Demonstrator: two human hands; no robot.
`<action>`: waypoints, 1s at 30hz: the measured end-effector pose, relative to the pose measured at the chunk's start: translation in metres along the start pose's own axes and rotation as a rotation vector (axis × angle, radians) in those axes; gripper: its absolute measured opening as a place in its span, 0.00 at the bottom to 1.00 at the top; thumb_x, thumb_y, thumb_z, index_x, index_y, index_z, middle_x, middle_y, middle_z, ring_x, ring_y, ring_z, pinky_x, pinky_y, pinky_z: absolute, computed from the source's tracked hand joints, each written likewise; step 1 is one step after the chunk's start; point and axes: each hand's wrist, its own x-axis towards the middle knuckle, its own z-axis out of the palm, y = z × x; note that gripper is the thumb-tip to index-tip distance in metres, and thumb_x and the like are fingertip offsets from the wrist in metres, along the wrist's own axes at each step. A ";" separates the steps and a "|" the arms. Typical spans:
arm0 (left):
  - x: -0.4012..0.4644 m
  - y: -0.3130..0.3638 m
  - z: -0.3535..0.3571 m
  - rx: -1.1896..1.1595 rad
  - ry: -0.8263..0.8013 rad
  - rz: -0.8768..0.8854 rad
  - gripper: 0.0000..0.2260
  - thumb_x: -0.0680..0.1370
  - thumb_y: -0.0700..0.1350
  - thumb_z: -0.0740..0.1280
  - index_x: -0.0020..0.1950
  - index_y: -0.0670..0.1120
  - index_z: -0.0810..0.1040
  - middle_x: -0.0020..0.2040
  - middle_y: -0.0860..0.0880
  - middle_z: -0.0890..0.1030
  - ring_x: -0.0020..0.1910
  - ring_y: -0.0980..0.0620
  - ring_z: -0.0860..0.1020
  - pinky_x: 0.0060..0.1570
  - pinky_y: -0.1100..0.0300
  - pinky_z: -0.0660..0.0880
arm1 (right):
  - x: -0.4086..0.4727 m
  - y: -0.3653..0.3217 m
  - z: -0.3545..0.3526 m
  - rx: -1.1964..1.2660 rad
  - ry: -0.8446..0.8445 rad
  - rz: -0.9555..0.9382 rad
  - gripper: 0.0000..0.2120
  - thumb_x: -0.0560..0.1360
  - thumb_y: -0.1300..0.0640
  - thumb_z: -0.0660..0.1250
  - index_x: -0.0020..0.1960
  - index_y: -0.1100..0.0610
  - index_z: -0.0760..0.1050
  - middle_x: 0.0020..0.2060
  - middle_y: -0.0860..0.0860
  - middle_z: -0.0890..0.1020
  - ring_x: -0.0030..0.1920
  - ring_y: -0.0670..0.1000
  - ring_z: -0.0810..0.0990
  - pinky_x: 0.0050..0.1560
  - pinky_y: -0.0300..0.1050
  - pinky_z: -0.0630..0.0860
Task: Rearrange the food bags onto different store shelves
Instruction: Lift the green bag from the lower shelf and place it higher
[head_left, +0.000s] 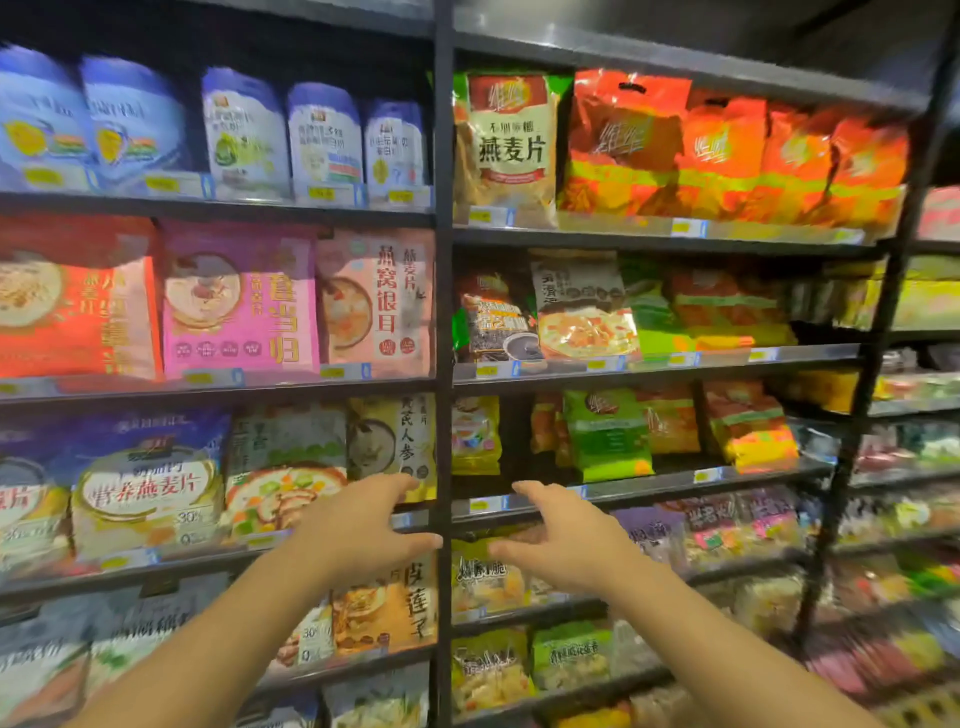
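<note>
Both bare arms reach forward, the left hand (363, 525) and right hand (566, 535) spread open and empty on either side of the dark upright post (443, 312). Beyond them food bags crowd the shelves, a yellow bag (475, 434) standing just right of the post with a green bag (608, 434) farther right on the same shelf (649, 486). Higher up an oat bag (506, 145) stands beside orange bags (727, 161).

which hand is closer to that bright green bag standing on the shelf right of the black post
Right. The right hand reaches below and just left of the green bag; the left hand is across the post, farther left. Both empty.
</note>
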 end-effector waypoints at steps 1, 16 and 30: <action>-0.005 0.006 -0.003 -0.004 0.006 0.012 0.40 0.70 0.74 0.64 0.78 0.59 0.64 0.75 0.58 0.72 0.71 0.53 0.73 0.63 0.51 0.75 | -0.011 0.000 -0.005 0.000 0.006 0.012 0.45 0.67 0.25 0.63 0.79 0.41 0.57 0.75 0.46 0.68 0.72 0.51 0.70 0.64 0.56 0.75; -0.053 0.047 -0.017 -0.163 -0.009 0.159 0.36 0.74 0.70 0.66 0.78 0.57 0.64 0.73 0.55 0.73 0.69 0.52 0.74 0.63 0.51 0.76 | -0.094 -0.001 -0.026 0.116 0.106 0.142 0.46 0.67 0.24 0.64 0.78 0.41 0.58 0.75 0.43 0.69 0.71 0.49 0.71 0.64 0.53 0.74; 0.057 0.146 0.029 -0.222 -0.022 0.150 0.37 0.72 0.71 0.66 0.78 0.57 0.65 0.72 0.57 0.73 0.70 0.53 0.73 0.66 0.46 0.74 | -0.045 0.135 -0.065 0.161 0.123 0.162 0.50 0.65 0.23 0.64 0.80 0.44 0.56 0.76 0.45 0.68 0.70 0.50 0.72 0.63 0.52 0.74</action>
